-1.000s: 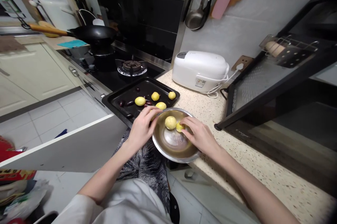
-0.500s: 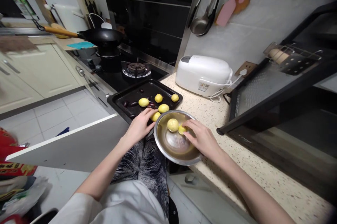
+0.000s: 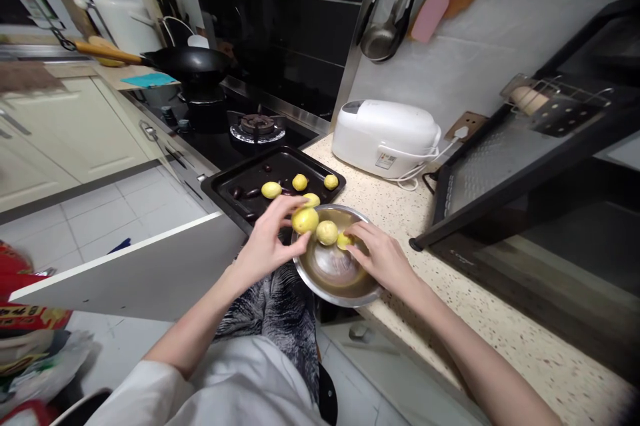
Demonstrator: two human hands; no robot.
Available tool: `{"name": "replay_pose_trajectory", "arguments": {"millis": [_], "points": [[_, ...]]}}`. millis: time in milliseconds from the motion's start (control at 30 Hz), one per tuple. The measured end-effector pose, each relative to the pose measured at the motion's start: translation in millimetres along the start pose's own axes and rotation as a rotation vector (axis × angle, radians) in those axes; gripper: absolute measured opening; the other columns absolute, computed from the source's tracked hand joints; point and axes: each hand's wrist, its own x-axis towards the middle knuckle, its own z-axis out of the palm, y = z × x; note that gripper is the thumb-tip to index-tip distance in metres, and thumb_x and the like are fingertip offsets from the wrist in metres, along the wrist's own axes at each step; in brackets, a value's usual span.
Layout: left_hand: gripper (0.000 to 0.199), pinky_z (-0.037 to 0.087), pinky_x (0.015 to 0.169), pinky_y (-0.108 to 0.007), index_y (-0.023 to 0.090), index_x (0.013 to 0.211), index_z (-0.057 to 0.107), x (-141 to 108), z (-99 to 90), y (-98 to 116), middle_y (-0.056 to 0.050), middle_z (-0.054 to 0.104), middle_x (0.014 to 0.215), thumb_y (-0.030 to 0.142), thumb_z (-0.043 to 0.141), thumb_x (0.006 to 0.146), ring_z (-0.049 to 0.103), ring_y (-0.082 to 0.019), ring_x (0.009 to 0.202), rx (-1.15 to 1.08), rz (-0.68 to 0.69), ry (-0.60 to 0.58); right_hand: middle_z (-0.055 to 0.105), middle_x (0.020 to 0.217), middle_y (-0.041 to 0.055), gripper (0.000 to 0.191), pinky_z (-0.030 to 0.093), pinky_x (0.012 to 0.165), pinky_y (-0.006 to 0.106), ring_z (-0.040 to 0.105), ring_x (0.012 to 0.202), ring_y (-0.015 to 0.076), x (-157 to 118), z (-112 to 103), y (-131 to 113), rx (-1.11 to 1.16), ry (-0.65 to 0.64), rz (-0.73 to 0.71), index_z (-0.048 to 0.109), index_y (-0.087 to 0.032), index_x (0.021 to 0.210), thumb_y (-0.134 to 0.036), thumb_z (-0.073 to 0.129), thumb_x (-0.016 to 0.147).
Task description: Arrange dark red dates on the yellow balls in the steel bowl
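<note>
My left hand [image 3: 274,233] is closed on a yellow lemon [image 3: 305,220], held just above the left rim of a metal bowl [image 3: 333,294]. Inside the bowl, my right hand [image 3: 381,251] pinches a smaller yellow lemon [image 3: 344,241], partly covered by the fingers. A pale round lemon [image 3: 327,233] sits in the bowl beside it. Behind the bowl lies a black baking tray [image 3: 320,166] with several more lemons, one of them an oval lemon [image 3: 271,190] at its middle. Dark reddish oblong pieces [image 3: 251,193] are scattered on the tray too; I cannot tell their kind.
A white appliance [image 3: 385,139] with a cord stands behind on the speckled counter [image 3: 450,293]. To the right is a black oven with its glass front [image 3: 530,233]. A gas burner [image 3: 257,125] and a wok [image 3: 190,63] are at the back left. A cabinet door [image 3: 135,273] juts out at left.
My left hand has lifted a lemon from the tray and moved it right to the bowl's rim. My right hand stays in the bowl with its lemon. The view has shifted slightly.
</note>
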Motion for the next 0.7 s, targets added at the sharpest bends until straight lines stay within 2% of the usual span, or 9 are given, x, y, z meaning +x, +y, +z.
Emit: {"name": "replay_pose_trajectory", "arguments": {"millis": [100,167,367,500,700], "points": [[0.033,0.055,0.103,-0.037,0.025,0.125,0.062,-1.3,6.3,8.7,-0.009,0.063,0.128,0.023,0.064,0.093,0.065,-0.023,0.118,0.098,0.071,-0.226,0.072,0.118,0.0103,0.017,0.058,0.088,0.042,0.069,0.107,0.0274,-0.1,-0.4,-0.8,-0.018,-0.007,-0.002,0.066,-0.022,0.113,-0.022,0.057,0.099],[0.032,0.056,0.099,-0.037,0.024,0.125,0.063,-1.2,10.8,8.8,-0.008,0.065,0.126,0.025,0.065,0.093,0.067,-0.024,0.112,0.188,0.077,-0.338,0.072,0.118,0.0099,0.019,0.058,0.089,0.042,0.069,0.106,0.0265,-0.3,-0.8,-1.5,-0.019,-0.006,-0.005,0.066,-0.023,0.115,-0.021,0.057,0.098],[0.031,0.053,0.093,-0.04,0.021,0.121,0.063,7.1,15.4,7.8,-0.009,0.071,0.113,0.03,0.068,0.092,0.067,-0.028,0.106,0.426,0.139,-0.543,0.071,0.118,0.0093,0.018,0.057,0.09,0.043,0.069,0.106,0.0262,0.0,-0.5,-1.9,-0.021,-0.013,0.007,0.066,-0.022,0.114,-0.019,0.058,0.098],[0.03,0.053,0.089,-0.039,0.02,0.118,0.062,10.7,15.7,9.8,-0.008,0.07,0.114,0.025,0.068,0.09,0.066,-0.027,0.104,0.485,0.133,-0.582,0.071,0.116,0.0091,0.018,0.057,0.089,0.043,0.069,0.105,0.0266,0.5,-0.1,-1.1,-0.028,-0.023,0.004,0.066,-0.022,0.114,-0.019,0.059,0.097],[0.022,0.051,0.094,-0.041,0.021,0.113,0.062,4.7,12.4,11.3,-0.01,0.065,0.116,0.016,0.057,0.092,0.062,-0.028,0.108,0.555,0.18,-0.471,0.071,0.116,0.0087,0.019,0.057,0.087,0.042,0.069,0.104,0.0259,0.2,0.0,-1.0,-0.037,-0.013,0.003,0.067,-0.023,0.114,-0.019,0.06,0.097]]}}
